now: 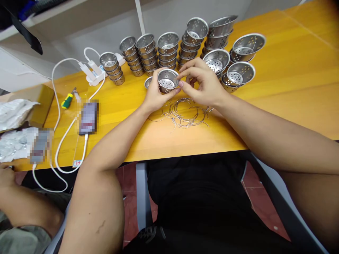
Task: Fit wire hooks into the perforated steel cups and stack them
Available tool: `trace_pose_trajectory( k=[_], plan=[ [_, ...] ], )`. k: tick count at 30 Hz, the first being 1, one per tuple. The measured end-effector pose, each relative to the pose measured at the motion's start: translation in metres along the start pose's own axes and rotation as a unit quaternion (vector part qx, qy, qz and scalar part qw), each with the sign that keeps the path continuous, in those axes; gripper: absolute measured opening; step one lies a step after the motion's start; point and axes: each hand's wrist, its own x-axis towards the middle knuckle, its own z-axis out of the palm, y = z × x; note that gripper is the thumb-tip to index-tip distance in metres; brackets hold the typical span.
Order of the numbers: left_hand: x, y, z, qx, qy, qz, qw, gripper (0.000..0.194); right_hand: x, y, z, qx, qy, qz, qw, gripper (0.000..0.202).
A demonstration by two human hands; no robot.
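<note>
My left hand (153, 97) is wrapped round a small perforated steel cup (167, 78), tilted so that its holed bottom faces me. At the cup's right rim, the thumb and forefinger of my right hand (200, 79) come together in a pinch. Whatever lies between those fingertips is too small to make out. Below both hands, a loose heap of thin curved metal wires (185, 114) rests on the yellow table (169, 141). Another cup (148, 82) shows partly behind my left hand.
Several stacks of perforated cups (168, 47) stand along the back, with wider cups (241, 72) to the right. Leftward are a power strip (96, 76), white cables, a green-and-yellow screwdriver (67, 101) and two phones (88, 118). Another person's arm (23, 201) shows at lower left.
</note>
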Motion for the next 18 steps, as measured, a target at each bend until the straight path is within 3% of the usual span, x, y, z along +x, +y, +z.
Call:
trace_pose_trajectory(
  k=[11,18],
  plan=[
    [-0.006,0.002,0.006,0.025,-0.023,0.030,0.999,0.119,-0.004,0.000,0.009,-0.009,-0.067,-0.002,0.998,0.069],
    [-0.005,0.014,-0.001,0.068,-0.065,0.074,0.993,0.136,-0.001,0.000,0.004,-0.065,-0.070,-0.059,0.994,0.100]
  ],
)
